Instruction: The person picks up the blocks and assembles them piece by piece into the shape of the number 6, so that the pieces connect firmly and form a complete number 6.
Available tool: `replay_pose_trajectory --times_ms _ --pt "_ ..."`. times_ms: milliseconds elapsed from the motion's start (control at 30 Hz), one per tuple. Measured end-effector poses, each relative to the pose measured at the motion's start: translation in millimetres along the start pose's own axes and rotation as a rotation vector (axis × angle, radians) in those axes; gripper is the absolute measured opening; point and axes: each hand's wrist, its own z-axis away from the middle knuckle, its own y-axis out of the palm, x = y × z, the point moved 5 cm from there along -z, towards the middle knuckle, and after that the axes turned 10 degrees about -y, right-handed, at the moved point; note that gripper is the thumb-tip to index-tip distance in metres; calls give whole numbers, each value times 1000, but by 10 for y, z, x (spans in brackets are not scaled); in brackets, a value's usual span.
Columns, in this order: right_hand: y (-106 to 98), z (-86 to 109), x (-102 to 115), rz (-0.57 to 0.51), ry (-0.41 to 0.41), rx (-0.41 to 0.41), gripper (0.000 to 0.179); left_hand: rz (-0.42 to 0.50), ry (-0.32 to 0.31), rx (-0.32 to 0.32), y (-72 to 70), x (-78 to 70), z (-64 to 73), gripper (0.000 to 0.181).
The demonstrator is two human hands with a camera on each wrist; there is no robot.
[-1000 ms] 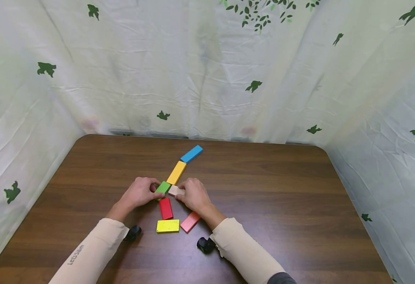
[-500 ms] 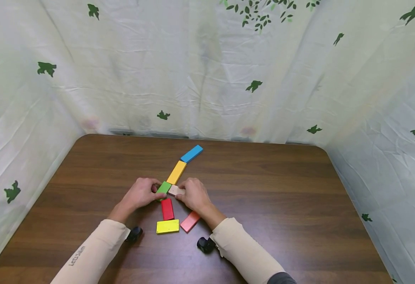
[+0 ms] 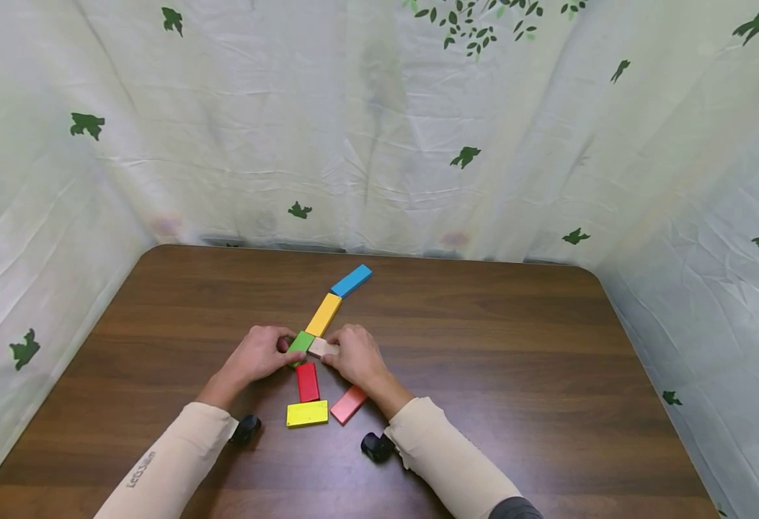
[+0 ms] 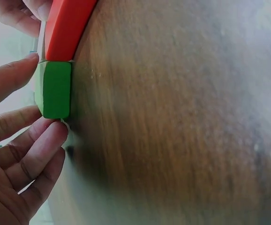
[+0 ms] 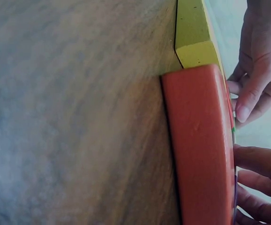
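Note:
In the head view my left hand point(image 3: 258, 355) pinches a green block point(image 3: 300, 342) between thumb and fingers. My right hand point(image 3: 356, 355) holds a pale block point(image 3: 321, 348), partly covered by its fingers, against the green block's right side. An orange-yellow block point(image 3: 323, 314) lies beyond the green one, and a blue block point(image 3: 351, 280) continues the slanting line. Just below the left thumb is a red block point(image 3: 308, 382); its end meets the green block point(image 4: 56, 89) in the left wrist view. All the blocks lie flat.
A bright yellow block point(image 3: 307, 414) lies crosswise at the red block's near end. Right of it a pink block point(image 3: 348, 404) slants, partly under the right wrist. The brown wooden table point(image 3: 515, 375) is backed by a white leaf-patterned curtain point(image 3: 379, 130).
The left hand, green block and red block have shifted slightly right, bringing the green block closer against the pale one. The right hand looks still.

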Motion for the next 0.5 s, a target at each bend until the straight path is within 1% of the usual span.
replay_pose_trajectory --times_ms 200,500 --pt "-2 -2 0 1 -7 2 19 -2 -2 -15 -25 14 43 46" --pt "0 -6 0 3 -22 -4 18 4 -6 -36 -57 75 177 47"
